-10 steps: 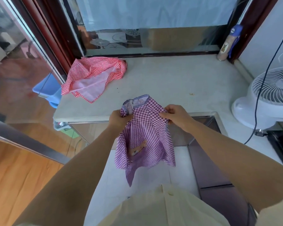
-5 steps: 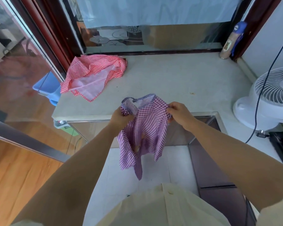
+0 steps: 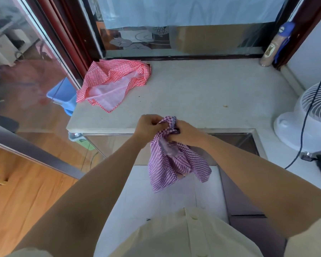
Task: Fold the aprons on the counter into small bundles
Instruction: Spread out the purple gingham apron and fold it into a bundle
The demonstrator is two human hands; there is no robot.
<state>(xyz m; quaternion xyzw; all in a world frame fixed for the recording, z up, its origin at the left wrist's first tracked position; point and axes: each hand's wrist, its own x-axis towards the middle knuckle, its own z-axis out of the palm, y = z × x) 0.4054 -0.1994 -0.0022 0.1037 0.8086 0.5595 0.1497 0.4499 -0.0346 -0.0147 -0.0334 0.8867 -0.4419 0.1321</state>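
Well, far up and to the left of my left hand (image 3: pixel 148 127), the red apron (image 3: pixel 112 84) lies in a loose heap on the counter (image 3: pixel 202 93), one pale flap spread toward the edge. Nothing touches it, and it is not folded yet.

My left hand is clenched on the top edge of the purple apron (image 3: pixel 174 164), pinching a gathered bit of the hem. Just beside it, almost knuckle to knuckle, my right hand (image 3: pixel 185 133) grasps the same top edge, fingers closed over the dark-striped band. Both hands sit over the near edge of the counter. The rest of the purple apron hangs below them in the air, clear of the counter, bunched and uneven, with one corner lowest under my left hand and a flap jutting out beneath my right wrist.

I take this to be the first fold, top corners brought together. The hanging layers do not line up, so a crease set now would likely run crooked and leave a lumpy bundle. Any ties are hidden in the bunching; I cannot see them, and they could tangle. If either pinch slackens, the cloth would slide free and drop to the floor, since nothing is under it. Far to the right of my right hand stands the fan (image 3: pixel 289 127); a wide swing while laying the cloth down could catch it.
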